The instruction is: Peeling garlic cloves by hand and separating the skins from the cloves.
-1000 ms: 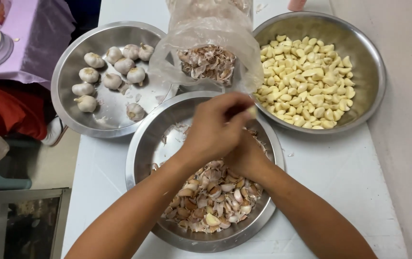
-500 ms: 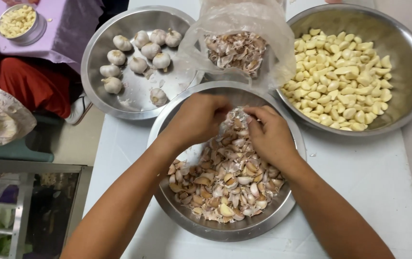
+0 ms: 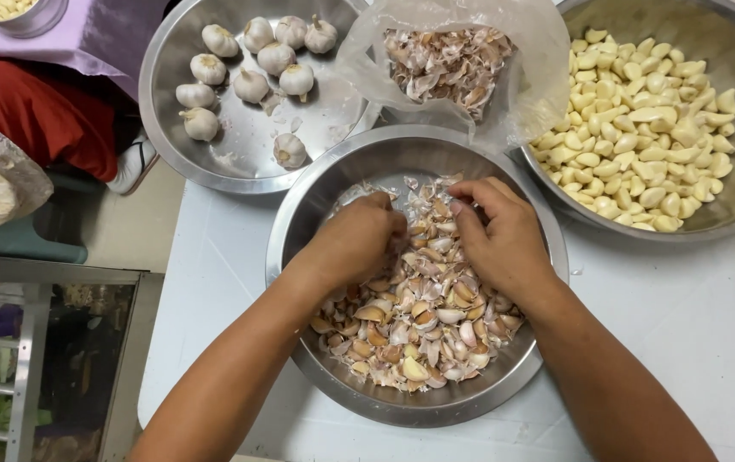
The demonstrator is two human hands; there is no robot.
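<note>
The white table (image 3: 239, 257) carries three steel bowls crowded rim to rim. The big bowl of peeled cloves (image 3: 731, 214) sits far right, the bowl of whole garlic bulbs (image 3: 171, 128) far left, and the near middle bowl (image 3: 299, 222), heaped with unpeeled cloves and loose skins (image 3: 423, 329), lies under both hands. A clear plastic bag of papery skins (image 3: 449, 64) stands at the far edge of the middle bowl, between the other two.

As a judgement, the main risk is crowding: the middle bowl touches or nearly touches its neighbours and the bag leans over its far rim, so a hard push of either forearm could shove the bowl, tip the bag and scatter skins into the peeled cloves. Light skins could also drift off the heap onto the table.

The left hand (image 3: 359, 239) is curled down into the left side of the heap, fingers bent inward; it appears closed on something small, but what it pinches is hidden under the knuckles. The right hand (image 3: 500, 239) lies palm down on the right side, fingertips (image 3: 462, 201) pressed together into the pile at its far part. Whether it clasps a clove I cannot tell. The cloves lie directly beneath and between both hands, and the rest spread nearer in the bowl
</note>
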